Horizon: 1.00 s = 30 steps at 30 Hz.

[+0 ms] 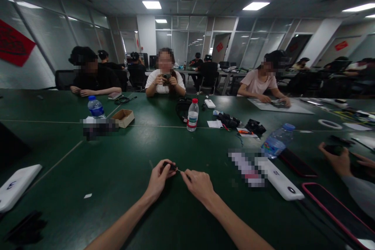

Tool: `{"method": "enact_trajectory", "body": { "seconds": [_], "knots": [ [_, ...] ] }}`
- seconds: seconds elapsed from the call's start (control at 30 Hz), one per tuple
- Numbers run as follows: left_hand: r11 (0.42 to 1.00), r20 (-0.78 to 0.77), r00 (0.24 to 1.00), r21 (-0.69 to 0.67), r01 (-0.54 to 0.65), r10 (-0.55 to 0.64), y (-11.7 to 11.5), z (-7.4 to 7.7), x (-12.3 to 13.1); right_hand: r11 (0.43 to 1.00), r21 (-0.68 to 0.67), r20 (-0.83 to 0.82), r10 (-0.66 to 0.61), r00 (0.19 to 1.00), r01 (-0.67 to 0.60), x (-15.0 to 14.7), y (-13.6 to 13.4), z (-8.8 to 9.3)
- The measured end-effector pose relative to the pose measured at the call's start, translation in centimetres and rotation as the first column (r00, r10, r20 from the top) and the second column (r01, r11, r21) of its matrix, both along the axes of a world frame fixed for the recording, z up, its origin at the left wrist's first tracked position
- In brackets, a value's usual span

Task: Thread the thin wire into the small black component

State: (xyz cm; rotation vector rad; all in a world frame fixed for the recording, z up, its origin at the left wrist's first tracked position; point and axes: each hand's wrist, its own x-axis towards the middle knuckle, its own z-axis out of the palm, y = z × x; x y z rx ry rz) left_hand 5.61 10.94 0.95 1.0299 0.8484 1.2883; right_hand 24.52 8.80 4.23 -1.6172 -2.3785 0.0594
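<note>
Near the middle of the green table (123, 187), my left hand (159, 177) is closed around a small black object (170, 166). Just to its right, my right hand (199, 184) pinches a thin, light-coloured rod (179, 170). The rod's far end meets the right side of the black object. Both hands are held close together, low over the table top. What the black object is cannot be made out, and my left fingers cover part of it.
Beyond my hands stands a red-capped bottle (192, 115). An open cardboard box (123, 118) is at left. A white device (279, 179), a blue-capped bottle (278, 140) and a red-edged phone (336, 209) lie at right, near another person's hands (338, 160). People sit across the table.
</note>
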Motion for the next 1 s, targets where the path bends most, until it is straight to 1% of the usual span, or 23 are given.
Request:
{"method": "enact_trajectory", "body": {
  "seconds": [0.2,0.43,0.53,0.63,0.7,0.73,0.8,0.93,1.0],
  "knots": [
    [0.998,-0.063,0.998,0.057,-0.001,0.004,0.0,-0.1,0.2,0.999,0.018,0.006,-0.033,0.999,0.033,-0.1,0.0,-0.3],
    [0.999,-0.046,0.999,0.039,0.021,-0.019,-0.1,0.1,0.3,0.999,0.050,-0.046,0.004,0.999,-0.002,0.6,0.5,-1.1],
    [0.999,-0.050,0.999,0.040,0.020,-0.018,-0.1,0.2,0.3,0.995,0.089,-0.100,0.053,0.994,-0.044,0.7,0.4,-1.5],
    [0.999,-0.068,0.997,0.033,-0.023,0.026,0.1,0.2,0.4,0.976,0.175,-0.159,0.157,0.975,-0.129,0.1,0.1,-2.1],
    [0.998,-0.068,0.996,0.028,-0.050,0.052,0.1,0.2,0.4,0.960,0.224,-0.166,0.209,0.964,-0.170,-0.4,0.0,-2.4],
    [0.998,-0.062,0.997,0.026,-0.054,0.055,0.1,0.2,0.4,0.958,0.232,-0.162,0.210,0.964,-0.170,-0.5,0.0,-2.4],
    [0.998,-0.043,0.998,0.021,-0.052,0.053,0.1,0.2,0.3,0.967,0.214,-0.149,0.172,0.974,-0.138,-0.4,0.2,-2.2],
    [0.999,-0.003,0.999,-0.003,-0.046,0.046,0.1,0.0,0.2,0.990,0.135,-0.117,0.050,0.992,-0.034,0.4,0.6,-1.2],
    [0.999,0.011,0.999,-0.011,-0.039,0.039,0.1,0.1,0.2,0.995,0.095,-0.087,0.026,0.996,-0.018,0.7,0.6,-0.9]
  ]
}}
